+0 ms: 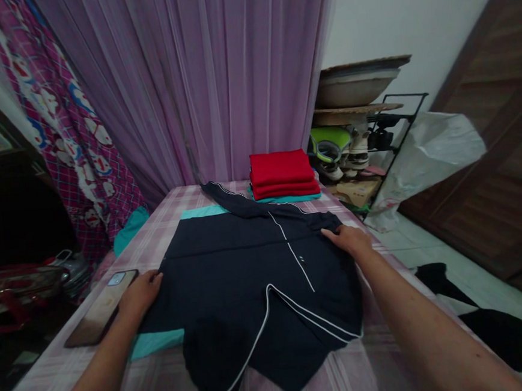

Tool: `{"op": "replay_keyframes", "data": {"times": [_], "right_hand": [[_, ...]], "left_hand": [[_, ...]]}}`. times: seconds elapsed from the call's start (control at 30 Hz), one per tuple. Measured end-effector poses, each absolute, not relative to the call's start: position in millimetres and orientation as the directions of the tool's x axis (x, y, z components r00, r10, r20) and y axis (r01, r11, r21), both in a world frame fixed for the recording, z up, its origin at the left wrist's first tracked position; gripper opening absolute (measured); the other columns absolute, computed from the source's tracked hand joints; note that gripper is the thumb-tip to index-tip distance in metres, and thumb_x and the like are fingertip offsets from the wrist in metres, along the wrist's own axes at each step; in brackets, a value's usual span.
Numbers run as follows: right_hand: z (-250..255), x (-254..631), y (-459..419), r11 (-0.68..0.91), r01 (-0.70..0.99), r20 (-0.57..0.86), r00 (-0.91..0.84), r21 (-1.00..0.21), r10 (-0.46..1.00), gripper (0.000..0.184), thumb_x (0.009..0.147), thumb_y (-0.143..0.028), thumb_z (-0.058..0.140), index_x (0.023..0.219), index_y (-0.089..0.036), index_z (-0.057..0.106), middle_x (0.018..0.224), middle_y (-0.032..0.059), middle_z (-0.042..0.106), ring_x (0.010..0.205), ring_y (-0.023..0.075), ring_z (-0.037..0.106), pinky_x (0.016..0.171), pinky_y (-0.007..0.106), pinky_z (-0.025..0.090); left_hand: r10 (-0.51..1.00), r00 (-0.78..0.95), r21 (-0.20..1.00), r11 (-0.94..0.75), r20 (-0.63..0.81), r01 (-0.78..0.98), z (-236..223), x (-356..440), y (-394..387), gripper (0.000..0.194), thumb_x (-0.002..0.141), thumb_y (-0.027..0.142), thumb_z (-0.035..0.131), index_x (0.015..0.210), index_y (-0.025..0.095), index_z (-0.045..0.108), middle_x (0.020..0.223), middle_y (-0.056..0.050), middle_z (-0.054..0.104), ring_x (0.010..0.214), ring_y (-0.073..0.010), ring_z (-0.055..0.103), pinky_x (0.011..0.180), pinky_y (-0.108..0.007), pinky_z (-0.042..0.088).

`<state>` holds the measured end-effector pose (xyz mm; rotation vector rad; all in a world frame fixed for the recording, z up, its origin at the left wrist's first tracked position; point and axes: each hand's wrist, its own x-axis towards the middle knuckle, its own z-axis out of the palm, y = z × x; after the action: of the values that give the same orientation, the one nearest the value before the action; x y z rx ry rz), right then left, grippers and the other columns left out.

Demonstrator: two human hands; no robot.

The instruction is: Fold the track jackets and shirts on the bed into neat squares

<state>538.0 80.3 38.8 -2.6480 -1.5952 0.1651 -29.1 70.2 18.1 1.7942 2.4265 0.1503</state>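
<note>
Apparently spreading the dark garment [231, 270], the right hand [349, 240] pinches its right edge, the left hand [142, 292] curls opposite (grip unclear); straightening needs even tension.

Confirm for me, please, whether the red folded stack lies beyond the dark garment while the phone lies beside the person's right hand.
Not quite: the head view shows the phone beside the left hand, not the right hand. The red folded stack does lie beyond the dark garment.
</note>
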Motion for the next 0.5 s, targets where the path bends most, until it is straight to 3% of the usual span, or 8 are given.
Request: {"op": "replay_keyframes", "data": {"times": [0.13, 0.3, 0.43, 0.5], "right_hand": [[29, 537, 91, -0.519, 0.846, -0.052, 0.517, -0.122, 0.855, 0.060, 0.080, -0.063, 0.058, 0.126, -0.025, 0.066, 0.120, 0.0150, 0.070, 0.113, 0.0354, 0.064, 0.093, 0.052, 0.047], [34, 536, 97, -0.497, 0.863, -0.090, 0.490, -0.093, 0.867, 0.040, 0.083, -0.049, 0.056, 0.113, -0.028, 0.072, 0.116, 0.0115, 0.072, 0.107, 0.0330, 0.067, 0.087, 0.047, 0.050], [38, 546, 91, -0.342, 0.934, 0.165, 0.355, -0.104, 0.920, 0.039, 0.088, -0.044, 0.048, 0.111, -0.021, 0.071, 0.112, 0.0134, 0.072, 0.109, 0.0314, 0.065, 0.088, 0.042, 0.049], [33, 556, 87, -0.365, 0.919, 0.242, 0.392, -0.152, 0.888, 0.042, 0.089, -0.045, 0.047, 0.111, -0.018, 0.070, 0.103, 0.0142, 0.073, 0.101, 0.0309, 0.066, 0.084, 0.040, 0.049]], "left_hand": [[0.955, -0.298, 0.113, 0.296, 0.000, 0.948, 19, -19, 61, 0.050, 0.094, 0.045, 0.035, 0.124, 0.021, 0.067, 0.118, -0.013, 0.073, 0.104, -0.0318, 0.069, 0.084, -0.040, 0.053], [0.956, -0.294, 0.106, 0.292, 0.008, 0.951, 22, -13, 56, 0.051, 0.095, 0.043, 0.033, 0.129, 0.021, 0.064, 0.123, -0.013, 0.070, 0.111, -0.0316, 0.066, 0.090, -0.039, 0.051], [0.947, -0.320, 0.115, 0.318, -0.007, 0.941, 26, -12, 56, 0.051, 0.095, 0.046, 0.033, 0.126, 0.023, 0.066, 0.117, -0.012, 0.073, 0.106, -0.0302, 0.068, 0.087, -0.037, 0.051], [0.949, -0.314, 0.119, 0.311, 0.007, 0.943, 26, -10, 54, 0.049, 0.095, 0.046, 0.034, 0.122, 0.024, 0.068, 0.114, -0.011, 0.074, 0.103, -0.0292, 0.069, 0.084, -0.036, 0.051]]}}
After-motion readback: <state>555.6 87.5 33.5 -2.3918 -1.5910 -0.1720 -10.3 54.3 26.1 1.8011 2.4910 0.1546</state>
